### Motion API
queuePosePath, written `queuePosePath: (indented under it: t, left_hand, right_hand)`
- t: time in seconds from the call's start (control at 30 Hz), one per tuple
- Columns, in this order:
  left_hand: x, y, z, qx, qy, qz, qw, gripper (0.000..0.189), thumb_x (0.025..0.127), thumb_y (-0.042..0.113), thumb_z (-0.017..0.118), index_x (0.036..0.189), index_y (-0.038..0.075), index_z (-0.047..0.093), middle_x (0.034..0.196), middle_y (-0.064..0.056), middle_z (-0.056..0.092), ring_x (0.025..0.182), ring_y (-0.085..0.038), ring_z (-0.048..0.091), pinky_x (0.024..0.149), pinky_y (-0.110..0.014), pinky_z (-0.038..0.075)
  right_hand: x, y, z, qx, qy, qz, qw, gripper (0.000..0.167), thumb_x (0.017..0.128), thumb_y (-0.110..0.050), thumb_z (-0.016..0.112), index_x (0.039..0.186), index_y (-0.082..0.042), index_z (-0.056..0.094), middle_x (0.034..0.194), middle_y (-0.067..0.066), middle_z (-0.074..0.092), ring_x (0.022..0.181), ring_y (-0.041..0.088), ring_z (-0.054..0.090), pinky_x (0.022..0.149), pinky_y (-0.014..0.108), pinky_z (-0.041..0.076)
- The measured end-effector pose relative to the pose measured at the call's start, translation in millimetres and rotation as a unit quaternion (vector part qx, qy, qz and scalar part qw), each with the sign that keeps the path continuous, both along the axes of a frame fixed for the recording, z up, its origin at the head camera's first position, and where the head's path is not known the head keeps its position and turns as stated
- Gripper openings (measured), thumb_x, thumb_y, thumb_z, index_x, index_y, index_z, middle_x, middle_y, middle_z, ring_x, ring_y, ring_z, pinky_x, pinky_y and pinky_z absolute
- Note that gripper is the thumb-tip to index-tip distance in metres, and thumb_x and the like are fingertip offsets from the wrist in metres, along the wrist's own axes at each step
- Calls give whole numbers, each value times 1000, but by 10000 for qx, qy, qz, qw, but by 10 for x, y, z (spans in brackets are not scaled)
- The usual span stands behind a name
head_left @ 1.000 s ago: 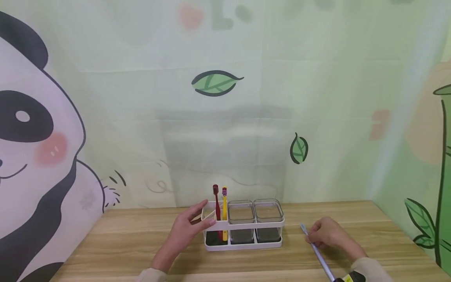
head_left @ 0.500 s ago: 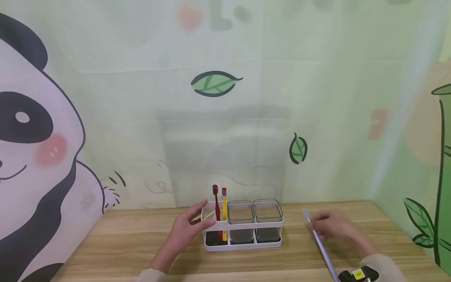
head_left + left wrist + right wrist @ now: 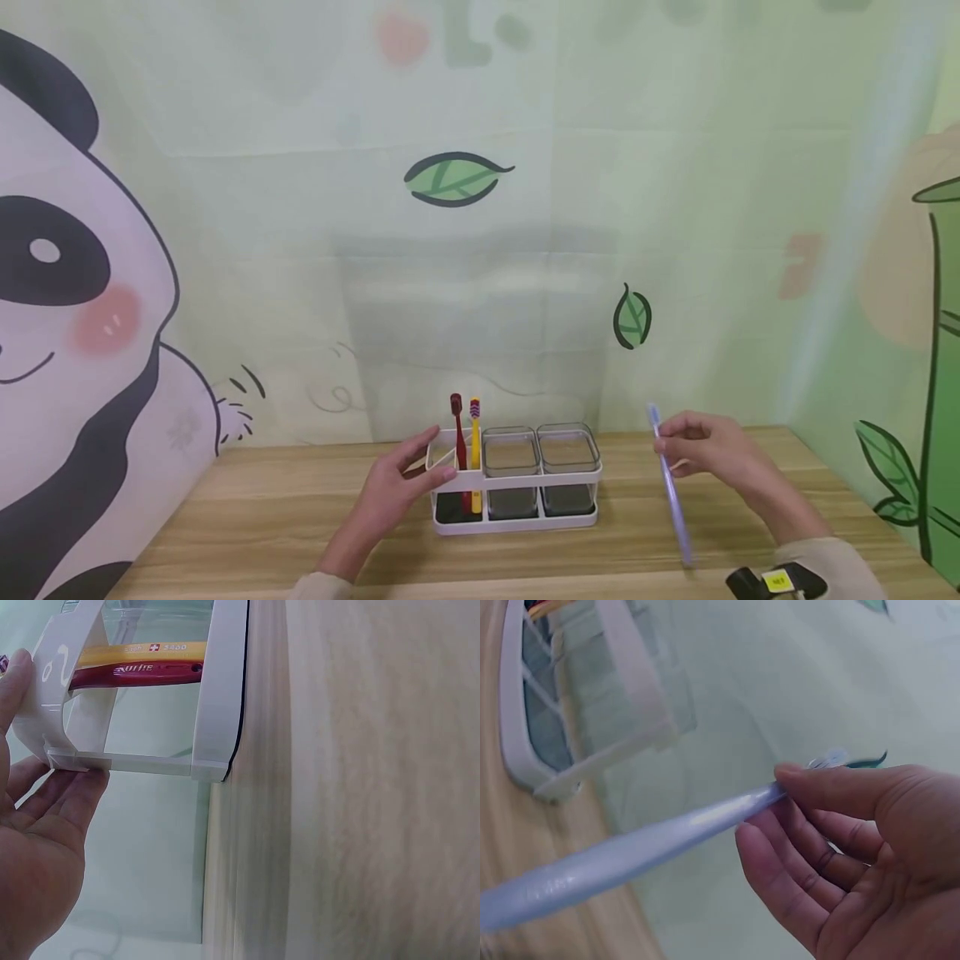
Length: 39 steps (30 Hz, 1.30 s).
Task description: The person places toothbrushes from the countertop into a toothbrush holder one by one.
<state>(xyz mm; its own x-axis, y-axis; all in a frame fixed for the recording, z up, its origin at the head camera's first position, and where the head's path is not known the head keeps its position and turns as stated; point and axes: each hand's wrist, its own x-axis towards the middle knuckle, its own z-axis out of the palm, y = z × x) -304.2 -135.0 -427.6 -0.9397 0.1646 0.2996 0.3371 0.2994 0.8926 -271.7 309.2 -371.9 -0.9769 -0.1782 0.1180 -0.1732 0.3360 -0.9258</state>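
My left hand [image 3: 390, 483] grips the left end of a white toothbrush holder [image 3: 517, 481], thumb on the front rail and fingers behind. A red toothbrush [image 3: 460, 446] and a yellow toothbrush [image 3: 476, 446] stand upright in its left section, bristles up. In the left wrist view, their handles reach down toward the base, the yellow handle [image 3: 142, 652] beside the red handle [image 3: 142, 675]. Right of the holder, my right hand [image 3: 712, 446] pinches a pale blue-violet toothbrush [image 3: 671, 492] near its head between thumb and fingers. Its handle hangs down, slightly tilted, with the head at the top.
Two clear square cups, a middle cup [image 3: 512, 452] and a right cup [image 3: 567, 450], sit in the holder's other sections. The wooden table [image 3: 300, 500] meets a green printed backdrop [image 3: 480, 317] close behind the holder.
My right hand has lifted the pale blue-violet toothbrush up from low over the table and swung it closer to upright. My left hand and the holder have stayed in place.
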Motion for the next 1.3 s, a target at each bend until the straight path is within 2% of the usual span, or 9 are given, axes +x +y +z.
queuePosePath:
  t: [0.27, 0.47, 0.87, 1.1, 1.3]
  left_hand:
    - [-4, -21, 7, 32, -4, -63, 10000, 71, 92, 26, 87, 152, 4, 57, 156, -22, 53, 143, -44, 50, 111, -51, 50]
    - [7, -15, -10, 36, -60, -46, 10000, 71, 92, 26, 87, 152, 4, 57, 155, -22, 54, 142, -45, 51, 110, -51, 51]
    - [9, -20, -14, 56, -74, -30, 10000, 71, 92, 27, 87, 152, 4, 57, 155, -23, 53, 142, -45, 51, 110, -51, 51]
    - [-1, -23, -12, 86, -47, -57, 9999, 71, 91, 28, 88, 152, 5, 58, 155, -22, 54, 142, -45, 51, 110, -52, 50]
    - [-2, -54, -5, 94, -22, -128, 9999, 72, 92, 29, 87, 153, 6, 57, 155, -21, 53, 143, -44, 50, 111, -51, 50]
  right_hand:
    - [138, -254, 289, -122, 430, -51, 9990, 30, 101, -17, 76, 116, 8, 66, 102, 15, 75, 95, 26, 74, 84, 39, 66]
    - [228, -448, 413, -361, 767, -204, 9962, 30, 100, -16, 77, 115, 8, 65, 102, 13, 75, 91, 24, 75, 83, 37, 66]
    - [194, -1007, 528, -1199, 1453, -345, 9815, 30, 101, -17, 77, 116, 7, 66, 104, 9, 75, 93, 22, 75, 86, 38, 66]
    - [169, -1372, 562, -1642, 1594, -481, 9723, 28, 100, -12, 77, 117, 7, 66, 108, 18, 73, 93, 21, 75, 86, 36, 66]
    - [120, -1621, 575, -2201, 1609, -656, 9599, 22, 99, -4, 76, 114, 7, 66, 106, 18, 73, 93, 22, 76, 86, 39, 66]
